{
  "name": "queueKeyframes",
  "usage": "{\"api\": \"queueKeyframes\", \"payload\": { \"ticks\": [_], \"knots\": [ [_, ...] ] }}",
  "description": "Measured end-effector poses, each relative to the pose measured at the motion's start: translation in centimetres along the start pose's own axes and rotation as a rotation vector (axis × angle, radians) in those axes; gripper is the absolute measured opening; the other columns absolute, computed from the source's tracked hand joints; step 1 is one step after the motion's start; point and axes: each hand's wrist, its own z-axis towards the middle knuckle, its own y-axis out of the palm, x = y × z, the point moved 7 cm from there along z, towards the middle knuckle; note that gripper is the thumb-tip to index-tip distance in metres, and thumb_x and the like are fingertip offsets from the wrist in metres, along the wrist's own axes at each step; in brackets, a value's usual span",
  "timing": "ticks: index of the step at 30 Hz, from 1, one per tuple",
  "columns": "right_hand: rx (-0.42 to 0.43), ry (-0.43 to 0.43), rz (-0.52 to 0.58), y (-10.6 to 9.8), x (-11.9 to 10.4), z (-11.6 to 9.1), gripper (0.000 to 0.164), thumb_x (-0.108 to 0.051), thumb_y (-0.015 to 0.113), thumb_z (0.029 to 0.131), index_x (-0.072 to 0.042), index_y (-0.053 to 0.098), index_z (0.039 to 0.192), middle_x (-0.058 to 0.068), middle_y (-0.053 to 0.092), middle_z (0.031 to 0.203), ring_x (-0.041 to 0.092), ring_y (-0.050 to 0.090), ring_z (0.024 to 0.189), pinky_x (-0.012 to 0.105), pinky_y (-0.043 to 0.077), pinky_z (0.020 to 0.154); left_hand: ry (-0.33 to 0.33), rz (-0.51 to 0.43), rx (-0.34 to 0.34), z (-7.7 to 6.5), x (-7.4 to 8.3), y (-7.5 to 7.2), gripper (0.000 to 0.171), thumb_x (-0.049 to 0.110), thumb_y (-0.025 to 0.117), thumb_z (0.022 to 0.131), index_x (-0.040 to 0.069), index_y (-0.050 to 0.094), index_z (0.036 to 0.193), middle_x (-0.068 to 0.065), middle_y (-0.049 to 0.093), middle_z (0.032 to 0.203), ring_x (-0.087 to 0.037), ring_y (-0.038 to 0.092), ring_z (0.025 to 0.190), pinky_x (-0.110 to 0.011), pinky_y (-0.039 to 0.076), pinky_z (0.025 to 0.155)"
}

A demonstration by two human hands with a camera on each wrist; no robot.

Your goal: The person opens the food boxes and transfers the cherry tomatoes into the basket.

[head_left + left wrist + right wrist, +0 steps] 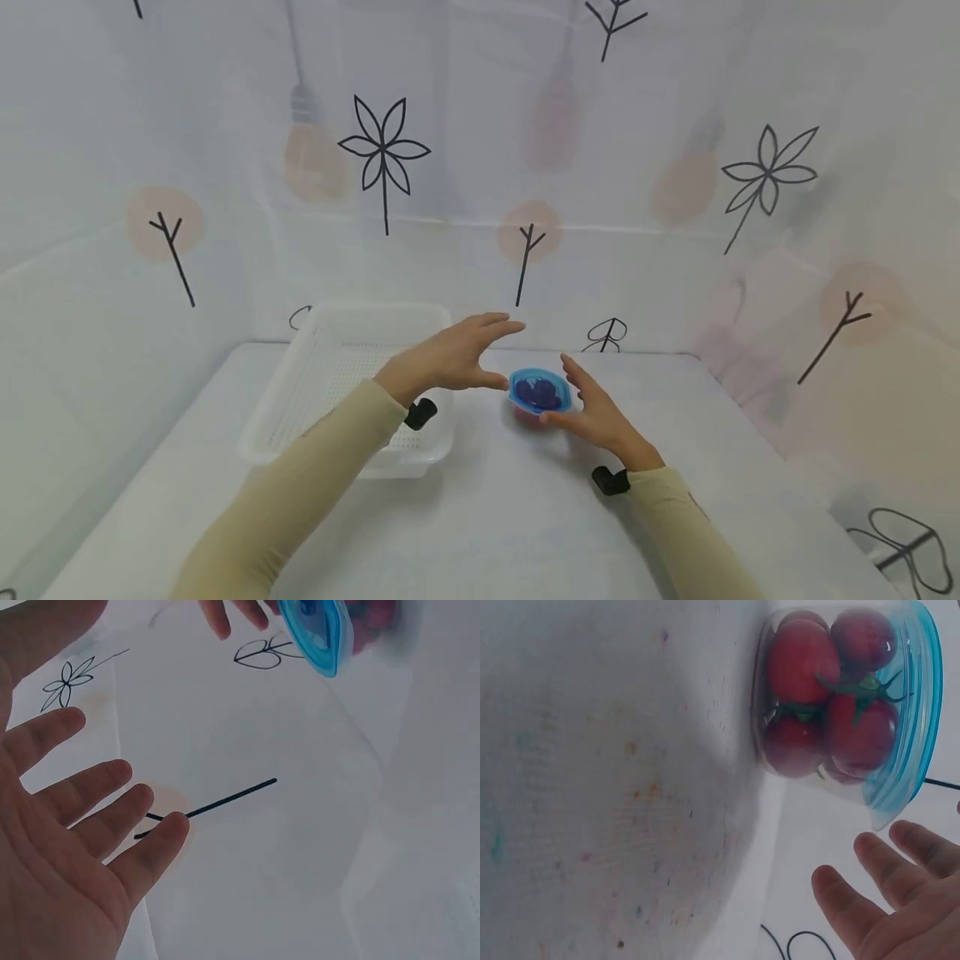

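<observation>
A clear plastic container with a blue lid (pixel 540 392) stands on the table in the head view. In the right wrist view, red tomatoes (pixel 802 664) with green stems show through its wall. My left hand (pixel 461 354) hovers to the left of the container, fingers stretched out and thumb tip close to the lid. To the right, my right hand (pixel 600 417) has its fingers spread, with the thumb at the lid's near edge; whether it touches cannot be told. In the left wrist view, the palm of the left hand (pixel 60 855) holds nothing.
A white perforated plastic basket (pixel 285 400) sits on the left of the white table (pixel 495 517), partly behind my left forearm. A pale cloth backdrop (pixel 465 108) with drawn flowers and twigs rises behind and beside the table.
</observation>
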Motion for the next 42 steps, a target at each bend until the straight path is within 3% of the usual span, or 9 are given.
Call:
{"api": "queueKeyframes", "payload": {
  "ticks": [7,13,19,23,27,42],
  "knots": [
    [-0.043,0.037,0.099,0.4,0.7,0.1,0.106,-0.045,0.078,0.075,-0.024,0.01,0.154,0.017,0.022,0.155,0.041,0.029,0.137,0.055,0.031,0.105,0.026,-0.042,-0.071,1.7,1.3,1.2,0.082,0.036,0.077,0.08,0.024,0.033,0.149,-0.003,0.025,0.155,-0.02,0.024,0.142,-0.039,0.027,0.111],
    [-0.073,0.095,0.203,0.5,1.4,0.2,0.105,-0.04,0.078,0.078,-0.023,0.007,0.153,0.021,0.02,0.154,0.045,0.028,0.136,0.054,0.031,0.105,0.012,-0.097,-0.116,3.1,1.8,2.3,0.076,0.029,0.078,0.08,0.024,0.039,0.146,0.002,0.034,0.151,-0.017,0.029,0.139,-0.037,0.028,0.111],
    [-0.105,0.124,0.283,0.4,0.8,-0.2,0.103,-0.029,0.079,0.079,-0.014,0.01,0.153,0.024,0.024,0.152,0.045,0.034,0.133,0.054,0.033,0.105,-0.034,-0.164,-0.164,4.1,1.2,3.9,0.066,0.023,0.075,0.083,0.023,0.045,0.142,0.005,0.041,0.147,-0.017,0.033,0.137,-0.038,0.03,0.11],
    [-0.097,0.128,0.285,1.3,2.4,0.1,0.102,-0.036,0.08,0.076,-0.015,0.014,0.151,0.02,0.027,0.151,0.041,0.038,0.132,0.053,0.033,0.105,-0.11,-0.202,-0.209,4.5,0.6,5.0,0.065,0.018,0.077,0.082,0.026,0.048,0.139,0.005,0.042,0.146,-0.018,0.033,0.137,-0.04,0.032,0.108],
    [-0.1,0.147,0.282,1.4,2.7,0.1,0.1,-0.038,0.08,0.075,-0.014,0.017,0.15,0.019,0.028,0.151,0.041,0.039,0.131,0.053,0.033,0.105,-0.186,-0.218,-0.241,4.8,0.0,5.9,0.066,0.012,0.079,0.078,0.026,0.051,0.137,0.004,0.044,0.145,-0.019,0.035,0.136,-0.042,0.033,0.107],
    [-0.105,0.16,0.346,1.4,3.3,0.1,0.097,-0.036,0.079,0.077,-0.011,0.018,0.149,0.022,0.033,0.146,0.04,0.041,0.129,0.054,0.034,0.104,-0.216,-0.19,-0.28,5.9,-1.3,8.6,0.062,0.009,0.078,0.077,0.023,0.057,0.133,0.004,0.048,0.141,-0.019,0.04,0.13,-0.043,0.036,0.105]
  ]
}}
